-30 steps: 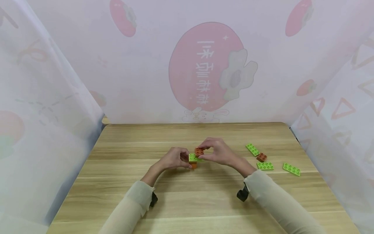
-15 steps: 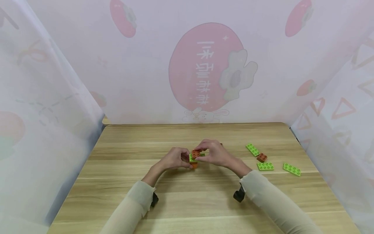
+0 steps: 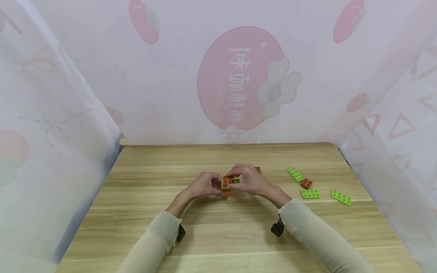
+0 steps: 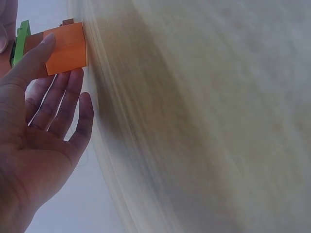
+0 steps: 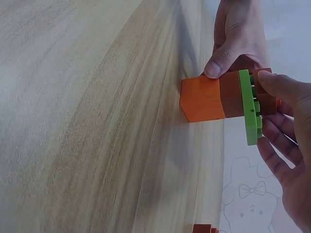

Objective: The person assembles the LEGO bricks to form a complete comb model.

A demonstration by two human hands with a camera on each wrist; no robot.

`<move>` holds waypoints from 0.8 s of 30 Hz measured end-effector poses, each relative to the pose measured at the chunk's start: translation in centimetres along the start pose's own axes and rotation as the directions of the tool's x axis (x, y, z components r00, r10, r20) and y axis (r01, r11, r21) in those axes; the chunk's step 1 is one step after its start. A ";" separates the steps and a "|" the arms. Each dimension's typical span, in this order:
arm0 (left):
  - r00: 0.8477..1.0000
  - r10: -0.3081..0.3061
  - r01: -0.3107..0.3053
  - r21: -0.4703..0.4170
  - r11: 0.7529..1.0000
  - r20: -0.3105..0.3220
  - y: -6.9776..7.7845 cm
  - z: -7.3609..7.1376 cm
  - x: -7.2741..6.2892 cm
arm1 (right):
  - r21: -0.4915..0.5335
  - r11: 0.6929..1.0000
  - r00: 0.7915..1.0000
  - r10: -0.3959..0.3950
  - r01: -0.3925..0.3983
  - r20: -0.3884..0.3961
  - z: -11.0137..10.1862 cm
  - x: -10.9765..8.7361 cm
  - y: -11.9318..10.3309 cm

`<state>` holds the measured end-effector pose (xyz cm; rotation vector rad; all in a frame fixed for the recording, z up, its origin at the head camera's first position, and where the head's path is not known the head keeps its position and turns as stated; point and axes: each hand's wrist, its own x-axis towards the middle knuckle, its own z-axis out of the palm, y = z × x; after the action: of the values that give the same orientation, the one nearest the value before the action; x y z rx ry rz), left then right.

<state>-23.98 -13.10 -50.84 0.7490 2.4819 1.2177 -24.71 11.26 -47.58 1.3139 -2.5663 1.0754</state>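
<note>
White sheeting (image 3: 164,94) with pink fruit prints behind and at both sides; wood-grain tabletop (image 3: 239,235) below. The stack is about mid-table, between your hands. Bottom up: orange block (image 5: 201,99), lower brown block (image 5: 231,94), green plate (image 5: 250,107), top brown block (image 3: 227,180). The plate overhangs toward your right; the top block sits over the other end (can't tell if it's pressed fully home).

Your left hand (image 3: 203,184) grips the stack low, thumb one side, fingers the other. Your right hand (image 3: 250,179) pinches the top brown block between thumb and fingers.

Loose parts to your right: far plate (image 3: 295,174), slanted, with a small brown block (image 3: 306,184) just beside its near end; near plate (image 3: 310,194) closer to you; outer plate (image 3: 341,197) furthest right. Another brown piece (image 3: 257,169) sits beyond your right hand, partly hidden by it.
</note>
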 end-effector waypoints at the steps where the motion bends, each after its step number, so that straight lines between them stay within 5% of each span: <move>1: 1.000 0.002 -0.002 -0.006 1.000 0.001 0.0 0.0 0.0 | -0.003 1.000 1.000 -0.003 0.003 0.001 0.1 0.0 0.0; 24: 1.000 0.001 -0.001 -0.022 1.000 -0.001 -0.3 0.1 0.2 | -0.079 0.996 0.998 0.037 -0.033 0.052 -0.3 0.6 -1.1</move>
<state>-24.24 -13.11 -51.16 0.7445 2.4657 1.2438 -24.33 10.55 -46.55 1.3009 -2.6501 0.9475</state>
